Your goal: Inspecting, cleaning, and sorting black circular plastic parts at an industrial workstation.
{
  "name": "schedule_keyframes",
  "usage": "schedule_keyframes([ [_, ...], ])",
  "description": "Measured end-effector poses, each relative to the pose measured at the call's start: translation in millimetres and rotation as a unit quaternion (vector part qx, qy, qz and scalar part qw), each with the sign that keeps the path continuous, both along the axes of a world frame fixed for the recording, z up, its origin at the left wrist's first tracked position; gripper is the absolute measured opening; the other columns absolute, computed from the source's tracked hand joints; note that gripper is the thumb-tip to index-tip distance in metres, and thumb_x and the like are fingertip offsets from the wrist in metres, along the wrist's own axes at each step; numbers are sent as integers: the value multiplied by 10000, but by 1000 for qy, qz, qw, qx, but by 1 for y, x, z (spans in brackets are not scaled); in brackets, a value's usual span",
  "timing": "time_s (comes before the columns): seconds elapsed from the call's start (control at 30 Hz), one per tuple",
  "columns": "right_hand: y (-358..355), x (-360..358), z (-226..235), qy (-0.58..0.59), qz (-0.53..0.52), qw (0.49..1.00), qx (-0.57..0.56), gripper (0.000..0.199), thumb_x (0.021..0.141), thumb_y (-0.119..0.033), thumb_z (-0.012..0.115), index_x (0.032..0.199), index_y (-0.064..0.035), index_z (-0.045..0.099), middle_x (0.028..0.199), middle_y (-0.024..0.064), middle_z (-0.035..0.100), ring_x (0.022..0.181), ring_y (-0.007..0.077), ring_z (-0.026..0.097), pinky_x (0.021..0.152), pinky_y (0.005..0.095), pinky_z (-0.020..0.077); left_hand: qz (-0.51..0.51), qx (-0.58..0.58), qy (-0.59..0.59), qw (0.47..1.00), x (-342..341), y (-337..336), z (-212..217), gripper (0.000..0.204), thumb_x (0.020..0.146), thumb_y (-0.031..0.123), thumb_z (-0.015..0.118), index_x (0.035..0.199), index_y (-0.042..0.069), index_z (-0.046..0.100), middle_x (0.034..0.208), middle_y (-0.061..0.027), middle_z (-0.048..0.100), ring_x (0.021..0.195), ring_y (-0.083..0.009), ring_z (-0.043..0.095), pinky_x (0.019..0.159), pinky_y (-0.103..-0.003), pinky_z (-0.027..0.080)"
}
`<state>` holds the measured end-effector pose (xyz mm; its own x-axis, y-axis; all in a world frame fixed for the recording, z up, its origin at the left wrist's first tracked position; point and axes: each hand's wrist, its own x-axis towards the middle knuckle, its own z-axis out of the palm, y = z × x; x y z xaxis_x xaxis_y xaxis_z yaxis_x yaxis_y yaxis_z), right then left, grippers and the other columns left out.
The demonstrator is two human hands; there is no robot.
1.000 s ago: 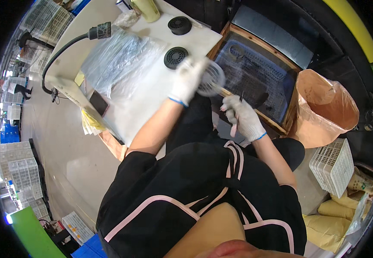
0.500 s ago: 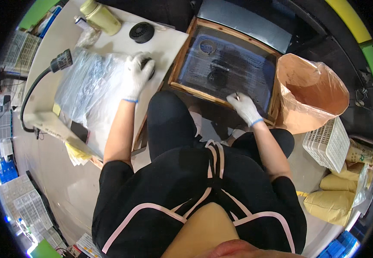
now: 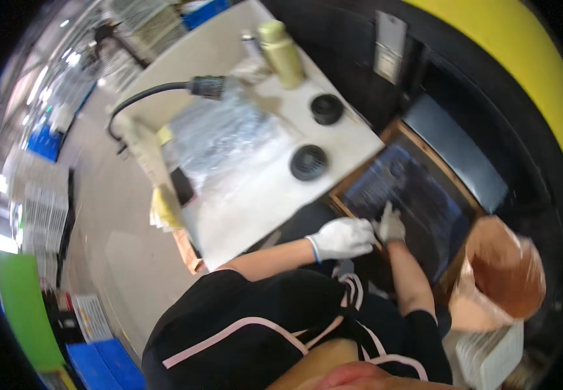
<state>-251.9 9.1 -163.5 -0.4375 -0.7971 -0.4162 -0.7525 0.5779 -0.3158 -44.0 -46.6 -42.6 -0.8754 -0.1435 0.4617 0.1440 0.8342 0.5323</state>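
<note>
1. Left hand (image 3: 343, 238), white-gloved: fingers curled and turned toward the right, their tips close beside the other hand. I cannot tell from my feed whether anything is held.
2. Right hand (image 3: 392, 226), gloved: reaches over the near side of the wood-framed tray (image 3: 445, 168), one finger seemingly extended. Blur keeps me from judging its grip or any contact.
3. Change: half a second ago I had the left hand over a black round piece; it has since left the table (image 3: 219, 237) and joined the right. I read this as attention passing from the table to the tray side, with both hands at one spot.
4. Black round pieces: one (image 3: 308, 162) rests, uncovered, near the table's tray-side edge; a second (image 3: 327, 108) sits farther along. Neither is touched.
5. Surroundings: clear plastic film (image 3: 226, 133) spreads over the table beneath the lamp head (image 3: 208, 87); a pale yellow-green bottle (image 3: 284, 57) stands at the far end. Beyond the tray's right side I find a copper-coloured bag (image 3: 476, 302), with a white crate (image 3: 492, 357) below it.
6. Limits: the gap between the hands is unclear; the tray's dark contents are smeared, its near edge partly covered by the right forearm; the crate is softened by blur.
</note>
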Motion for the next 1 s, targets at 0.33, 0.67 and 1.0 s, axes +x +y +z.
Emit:
schedule_keyframes([
  [0.33, 54, -42, 29, 61, 30, 988, -141, 323, 871, -222, 603, 1079, 22, 641, 1046, 281, 670, 1027, 449, 631, 892, 493, 492, 61, 38, -48, 996, 10, 12, -21, 167, 866, 257, 674, 916, 98, 679, 898, -112, 632, 856, -325, 656, 739, -431, 544],
  [0.67, 123, 62, 173, -463, -259, 797, -289, 83, 960, -197, 570, 981, -120, 593, 735, -40, 570, 450, 38, 411, 399, 195, 322, 115, 446, -107, 881, -18, 23, -29, 433, 924, 356, 661, 1203, 25, 653, 993, -75, 679, 806, -175, 660, 663, -342, 545],
  [1.0, 144, 115, 183, -349, -103, 876, -318, 338, 1037, -287, 496, 1007, 19, 637, 874, 21, 629, 782, 107, 562, 706, 284, 465, 68, 487, -100, 865, 36, 77, 22, 346, 982, 330, 608, 1011, -12, 650, 871, -32, 638, 831, -112, 533, 776, -302, 483],
])
